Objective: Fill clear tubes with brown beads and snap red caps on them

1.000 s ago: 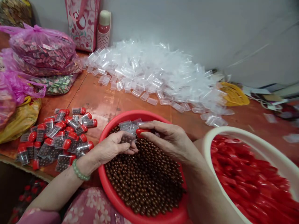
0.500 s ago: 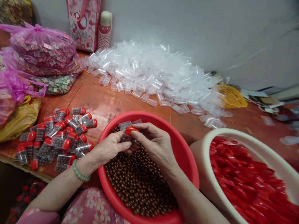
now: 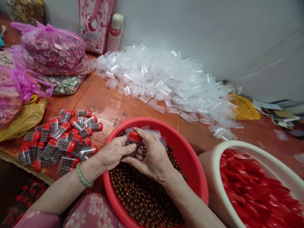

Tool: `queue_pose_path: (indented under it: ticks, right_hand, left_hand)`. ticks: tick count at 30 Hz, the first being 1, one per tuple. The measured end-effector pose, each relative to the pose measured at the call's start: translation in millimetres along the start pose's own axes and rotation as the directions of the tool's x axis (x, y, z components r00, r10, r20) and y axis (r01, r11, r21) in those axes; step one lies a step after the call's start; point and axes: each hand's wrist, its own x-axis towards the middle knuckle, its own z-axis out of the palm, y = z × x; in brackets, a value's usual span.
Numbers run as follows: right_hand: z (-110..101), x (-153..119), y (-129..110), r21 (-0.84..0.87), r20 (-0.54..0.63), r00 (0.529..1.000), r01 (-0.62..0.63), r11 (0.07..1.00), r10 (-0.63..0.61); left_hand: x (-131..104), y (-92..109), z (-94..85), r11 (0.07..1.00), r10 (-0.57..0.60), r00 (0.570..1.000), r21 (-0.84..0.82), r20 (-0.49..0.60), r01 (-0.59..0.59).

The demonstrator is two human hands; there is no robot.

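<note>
Pressing a red cap [image 3: 135, 136] onto a small clear container [image 3: 132, 142] seems to be the step in hand. Above the red basin [image 3: 190, 164] of brown beads [image 3: 142, 199], the left hand [image 3: 114, 152] is pinching the container's side; the right hand [image 3: 155, 158] is clasping it, a finger on the cap. Seating it is probably calling for firm, even pressure. Beyond, empty containers [image 3: 152, 74] are lying heaped.

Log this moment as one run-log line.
left hand: holds red-capped container; right hand: touching same container; beneath: red basin, brown balls; alongside: cream tub, red pieces
</note>
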Motion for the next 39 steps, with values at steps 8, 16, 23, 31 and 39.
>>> queue_pose_path:
  ticks: [8,16,23,31,39]
  right_hand:
    - [-13,9,-11,0.642,0.182,0.801,-0.536,0.548,0.57]
    - [4,13,-24,0.756,0.023,0.687,-0.487,0.437,0.726]
    - [21,2,-23,0.75,-0.119,0.691,-0.408,0.52,0.713]
    - [17,5,-24,0.665,-0.16,0.715,-0.432,0.609,0.681]
    - [16,10,-24,0.628,-0.16,0.746,-0.429,0.649,0.647]
  left_hand:
    - [0,4,7.1,0.97,0.055,0.998,0.238,0.012,-0.056]
    - [0,2,5.5,0.963,0.093,0.995,0.258,-0.023,-0.084]
    - [-2,3,5.5,0.931,0.148,0.989,0.336,0.007,-0.142]
    - [-1,1,4.0,0.91,0.203,0.979,0.362,0.027,-0.199]
    - [0,2,5.3,0.902,0.238,0.971,0.368,0.012,-0.225]
